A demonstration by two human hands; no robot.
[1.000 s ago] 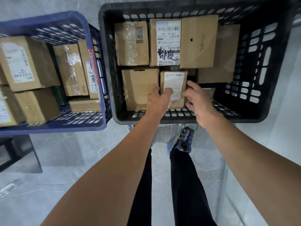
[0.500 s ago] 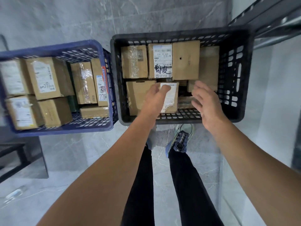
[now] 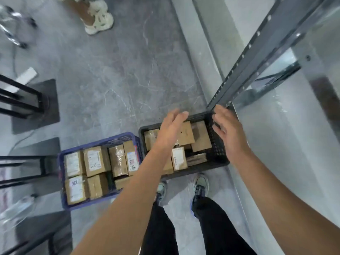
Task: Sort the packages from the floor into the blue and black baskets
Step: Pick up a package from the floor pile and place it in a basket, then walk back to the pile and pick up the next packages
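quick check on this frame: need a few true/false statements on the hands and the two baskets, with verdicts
1. The left hand and the right hand are both open and hold nothing. True.
2. The blue basket sits to the right of the black basket. False: it sits to the left, side by side with it.
3. The black basket is empty. False: it holds cardboard boxes.
4. Another person's shoe shows at the top of the view. True.
5. The blue basket holds labelled boxes. True.
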